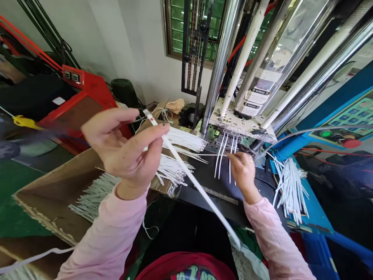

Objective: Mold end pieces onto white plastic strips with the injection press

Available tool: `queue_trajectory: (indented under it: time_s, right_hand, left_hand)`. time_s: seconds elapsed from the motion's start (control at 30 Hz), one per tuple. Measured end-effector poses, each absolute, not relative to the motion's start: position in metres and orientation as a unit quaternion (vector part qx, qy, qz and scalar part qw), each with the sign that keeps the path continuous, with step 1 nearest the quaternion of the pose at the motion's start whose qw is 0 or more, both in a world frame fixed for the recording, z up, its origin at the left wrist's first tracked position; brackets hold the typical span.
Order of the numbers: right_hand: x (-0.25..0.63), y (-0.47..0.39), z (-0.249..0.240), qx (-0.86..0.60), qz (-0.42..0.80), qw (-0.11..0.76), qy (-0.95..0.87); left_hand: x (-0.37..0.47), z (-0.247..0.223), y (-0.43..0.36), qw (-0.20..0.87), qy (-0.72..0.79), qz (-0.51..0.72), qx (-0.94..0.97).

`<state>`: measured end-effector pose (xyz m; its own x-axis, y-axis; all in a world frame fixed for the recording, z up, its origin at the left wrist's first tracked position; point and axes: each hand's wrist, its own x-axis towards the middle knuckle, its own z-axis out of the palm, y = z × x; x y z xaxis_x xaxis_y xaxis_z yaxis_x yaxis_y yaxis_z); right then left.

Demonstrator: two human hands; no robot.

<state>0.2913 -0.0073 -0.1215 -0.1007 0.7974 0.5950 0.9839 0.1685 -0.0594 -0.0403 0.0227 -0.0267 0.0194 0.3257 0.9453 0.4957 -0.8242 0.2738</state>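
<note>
Raised at the left of centre, my left hand has its thumb and fingers closed round a long flat white strip. The strip's upper end sticks out above the fingertips, and its length slants down to the right past my lap. My right hand is pinched at the front of the press, on the end of a thin white cable that runs leftward from its fingertips. Just left of that hand, several white cables hang out from under the press plate.
Bundles of white cables lie left of the press. A cardboard box with more cables stands at lower left. Another bundle rests on the blue surface at right, below a control panel. A red machine and a person are at far left.
</note>
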Motion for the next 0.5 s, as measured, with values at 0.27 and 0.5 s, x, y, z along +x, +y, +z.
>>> queue_trajectory:
  time_s: [0.27, 0.5]
  right_hand:
    - [0.344, -0.080, -0.105, -0.658, -0.225, 0.556, -0.455]
    - [0.294, -0.122, -0.150, -0.659, 0.095, 0.426, -0.613]
  left_hand:
    - [0.026, -0.121, 0.001, -0.289, -0.213, -0.466, -0.809]
    - [0.058, -0.177, -0.018, -0.364, -0.261, -0.378, -0.810]
